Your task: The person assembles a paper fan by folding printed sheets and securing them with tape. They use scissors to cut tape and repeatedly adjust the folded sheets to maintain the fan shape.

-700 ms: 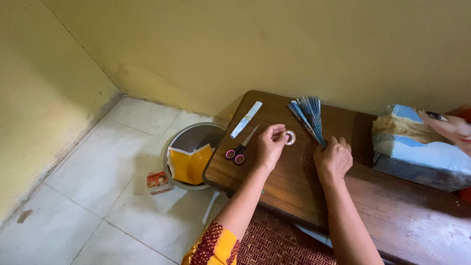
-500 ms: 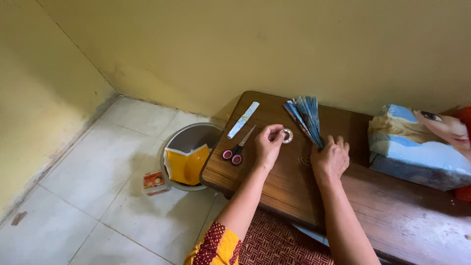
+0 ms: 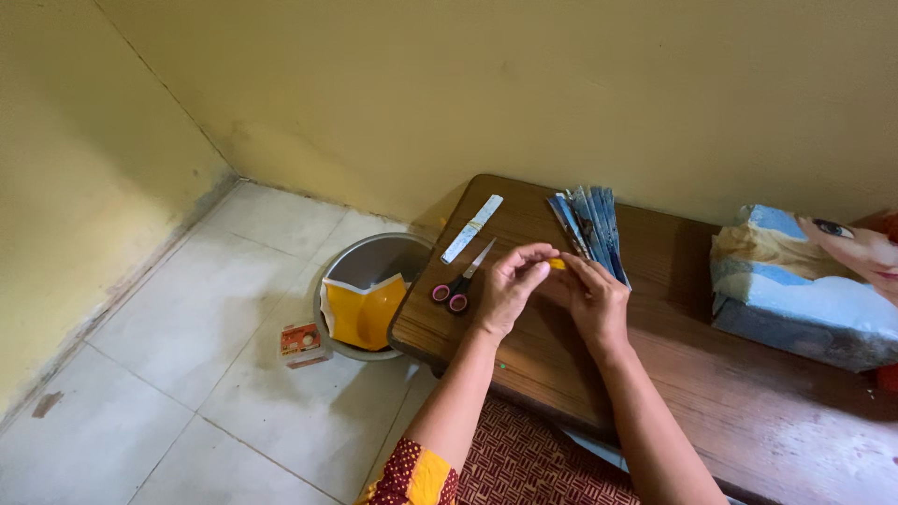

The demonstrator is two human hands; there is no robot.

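A small roll of clear tape (image 3: 557, 265) is pinched between left hand (image 3: 510, 285) and right hand (image 3: 591, 297). Both are closed on it above the brown wooden surface (image 3: 655, 374). Tape end judged being picked loose; fine fingertip work needed.

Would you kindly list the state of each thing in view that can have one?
scissors: shut, lying flat on the table
folded paper fan: spread, lying flat
paper strip: flat, untouched
metal basin: on the floor, yellow bag inside
left hand: pinching a small yellow piece
right hand: fingertips at the same piece
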